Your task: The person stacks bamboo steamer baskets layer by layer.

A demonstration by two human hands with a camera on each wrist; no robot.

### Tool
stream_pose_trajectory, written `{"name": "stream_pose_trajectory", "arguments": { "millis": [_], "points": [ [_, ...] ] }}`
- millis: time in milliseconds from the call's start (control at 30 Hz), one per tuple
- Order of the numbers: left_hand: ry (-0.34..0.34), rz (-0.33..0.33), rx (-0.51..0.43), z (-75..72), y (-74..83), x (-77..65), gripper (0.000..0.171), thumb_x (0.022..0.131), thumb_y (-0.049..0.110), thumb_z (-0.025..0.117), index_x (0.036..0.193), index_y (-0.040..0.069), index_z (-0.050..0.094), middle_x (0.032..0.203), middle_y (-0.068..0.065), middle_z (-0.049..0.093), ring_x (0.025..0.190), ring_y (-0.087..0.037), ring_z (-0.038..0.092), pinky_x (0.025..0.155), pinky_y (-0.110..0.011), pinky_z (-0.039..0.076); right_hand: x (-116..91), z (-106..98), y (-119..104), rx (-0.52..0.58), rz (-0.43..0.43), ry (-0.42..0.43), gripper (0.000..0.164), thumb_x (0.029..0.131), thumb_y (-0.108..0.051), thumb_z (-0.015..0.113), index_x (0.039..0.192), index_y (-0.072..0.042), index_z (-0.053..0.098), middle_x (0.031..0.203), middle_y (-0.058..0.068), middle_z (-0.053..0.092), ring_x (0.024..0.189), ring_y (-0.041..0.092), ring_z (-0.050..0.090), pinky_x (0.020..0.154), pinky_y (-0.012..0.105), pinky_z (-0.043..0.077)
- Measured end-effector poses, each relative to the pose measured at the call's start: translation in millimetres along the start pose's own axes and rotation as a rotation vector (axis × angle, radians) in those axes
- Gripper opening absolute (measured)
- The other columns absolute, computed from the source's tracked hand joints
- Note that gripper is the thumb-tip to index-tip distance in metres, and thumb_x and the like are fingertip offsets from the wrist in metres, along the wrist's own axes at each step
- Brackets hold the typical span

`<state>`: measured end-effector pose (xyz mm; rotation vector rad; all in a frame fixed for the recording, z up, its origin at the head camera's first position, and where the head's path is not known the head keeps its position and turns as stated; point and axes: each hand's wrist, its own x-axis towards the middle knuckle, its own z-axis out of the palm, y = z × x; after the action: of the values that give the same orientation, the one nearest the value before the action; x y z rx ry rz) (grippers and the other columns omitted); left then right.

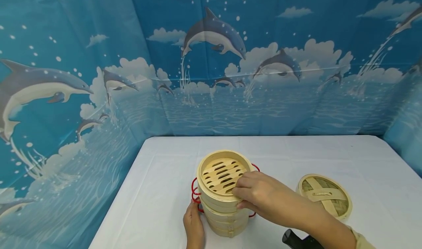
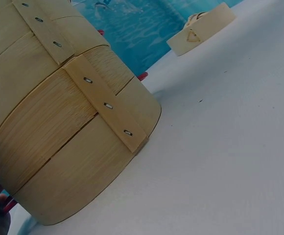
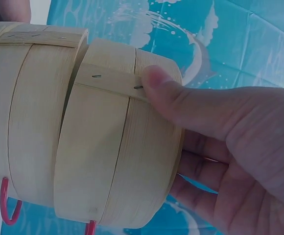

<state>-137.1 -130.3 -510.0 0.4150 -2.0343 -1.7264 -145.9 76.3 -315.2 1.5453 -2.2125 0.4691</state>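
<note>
A stack of round bamboo steamer baskets point(image 1: 227, 223) with red loop handles stands on the table in the head view. My right hand point(image 1: 263, 196) grips the rim of the top steamer basket point(image 1: 214, 199), whose slatted floor shows. In the right wrist view, the thumb of that hand point(image 3: 249, 132) presses the outer wall of this basket point(image 3: 103, 132), with the fingers over its rim. A narrow wedge-shaped gap separates it from the basket below point(image 3: 34, 112). My left hand point(image 1: 193, 223) holds the stack low on its left side, next to the red handles; its fingertips are partly hidden.
A woven bamboo lid point(image 1: 324, 196) lies on the white-covered table point(image 1: 158, 190) to the right of the stack. Near the front edge is a black object point(image 1: 296, 238), partly hidden under the right forearm. A dolphin-print curtain point(image 1: 211, 106) hangs behind the table.
</note>
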Motion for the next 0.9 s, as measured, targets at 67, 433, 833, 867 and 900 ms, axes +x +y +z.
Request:
{"name": "stream_pose_trajectory", "arguments": {
  "millis": [67, 433, 833, 867, 900],
  "points": [
    [-0.001, -0.005, 0.004, 0.1, -0.3, 0.3, 0.032, 0.098, 0.011, 0.039, 0.108, -0.01, 0.061, 0.116, -0.021, 0.059, 0.115, -0.034, 0.049, 0.097, -0.046, 0.037, 0.4, 0.3, -0.5, -0.009, -0.002, 0.001, 0.022, 0.069, -0.015, 0.079, 0.08, -0.016, 0.06, 0.077, -0.011, 0.049, 0.073, 0.004, 0.044, 0.069, 0.019, 0.042],
    [-0.001, 0.014, -0.002, -0.7, -0.4, -0.4, 0.033, 0.098, 0.01, 0.038, 0.109, -0.012, 0.059, 0.116, -0.024, 0.057, 0.116, -0.036, 0.047, 0.097, -0.048, 0.036, 1.8, 1.5, -2.1, -0.07, -0.036, -0.009, 0.021, 0.07, -0.017, 0.079, 0.083, -0.015, 0.063, 0.078, -0.011, 0.053, 0.076, 0.006, 0.047, 0.074, 0.022, 0.045],
    [-0.004, 0.013, 0.005, -0.3, -2.1, -0.4, 0.032, 0.098, 0.011, 0.038, 0.11, -0.009, 0.061, 0.117, -0.021, 0.058, 0.117, -0.034, 0.047, 0.098, -0.046, 0.036, -1.1, 8.0, -1.3, -0.044, -0.02, 0.027, 0.024, 0.069, -0.014, 0.079, 0.085, -0.013, 0.062, 0.08, -0.009, 0.053, 0.077, 0.007, 0.048, 0.079, 0.024, 0.045],
    [-0.005, 0.011, 0.006, -0.3, -1.9, -0.1, 0.032, 0.098, 0.011, 0.038, 0.11, -0.009, 0.061, 0.117, -0.021, 0.058, 0.117, -0.033, 0.047, 0.098, -0.046, 0.035, -1.1, 8.5, -1.0, -0.043, -0.027, 0.034, 0.024, 0.069, -0.014, 0.079, 0.085, -0.013, 0.062, 0.081, -0.009, 0.053, 0.077, 0.007, 0.048, 0.08, 0.024, 0.045],
    [-0.004, 0.007, 0.004, -0.3, -1.6, -0.1, 0.032, 0.098, 0.011, 0.039, 0.11, -0.009, 0.061, 0.118, -0.021, 0.058, 0.117, -0.033, 0.047, 0.099, -0.046, 0.035, -1.0, 8.9, -0.9, -0.043, -0.033, 0.04, 0.024, 0.069, -0.014, 0.079, 0.086, -0.012, 0.062, 0.081, -0.008, 0.053, 0.077, 0.008, 0.048, 0.081, 0.025, 0.045]
  ]
}}
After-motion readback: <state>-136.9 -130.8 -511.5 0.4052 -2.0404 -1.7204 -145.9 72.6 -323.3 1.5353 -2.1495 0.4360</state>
